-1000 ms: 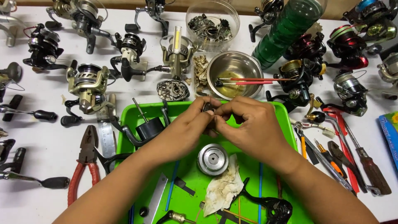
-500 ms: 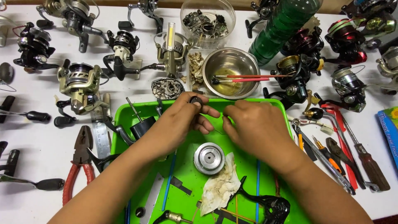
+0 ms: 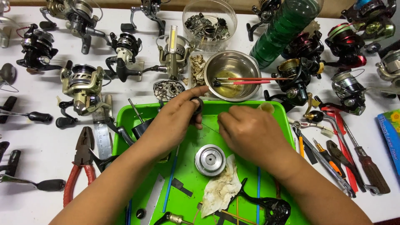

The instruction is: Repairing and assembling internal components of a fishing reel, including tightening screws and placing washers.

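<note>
Left hand (image 3: 177, 121) pinching small dark ring (image 3: 196, 105) upright, right hand (image 3: 246, 131) beside, green tray (image 3: 125, 114)

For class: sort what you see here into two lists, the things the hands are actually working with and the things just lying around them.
In use:
left hand pinching a small dark ring
right hand resting low over the green tray

Lying about:
silver spool and stained rag in the tray
steel bowl with brushes
red-handled pliers
fishing reels
green bottle
</note>
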